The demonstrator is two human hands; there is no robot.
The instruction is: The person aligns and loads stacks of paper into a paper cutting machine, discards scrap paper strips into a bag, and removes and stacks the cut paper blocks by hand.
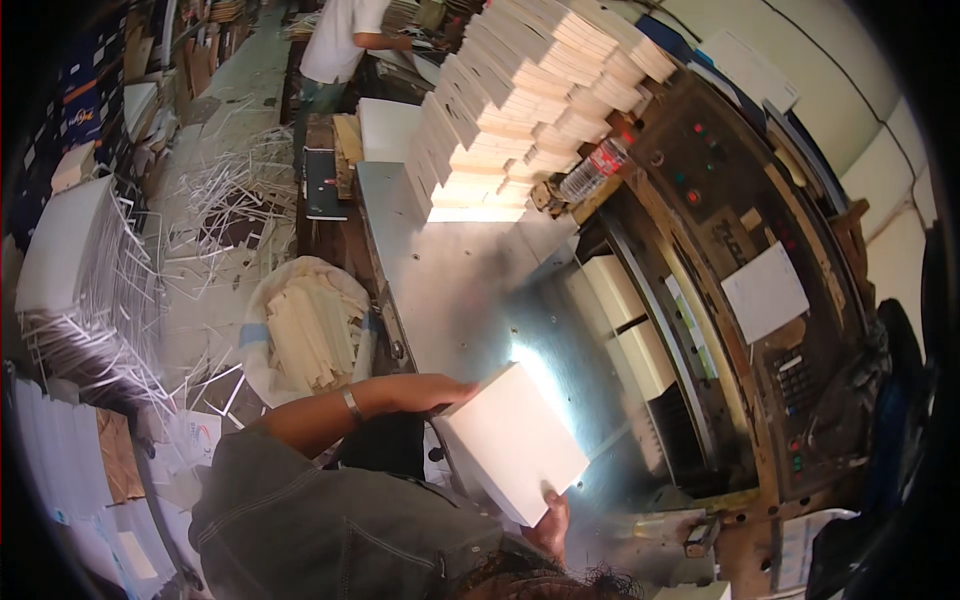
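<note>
A thick white block of paper (512, 440) is held between my two hands above the metal table (440, 270) of a cutting machine. My left hand (440, 392) is closed on its far left edge, with a metal band on the wrist. At the near right corner my right hand (550, 525) grips the block, thumb on top and fingers mostly hidden below. Two more paper blocks (640, 358) lie in the machine's opening to the right. Bright light reflects off the metal beside the held block.
Tall stacks of paper blocks (520, 110) stand at the table's far end, with a plastic bottle (595, 168) beside them. A control panel (740, 210) runs along the right. On the left are a sack of paper offcuts (312, 325) and scattered strips (240, 185). Another person (335, 45) works farther back.
</note>
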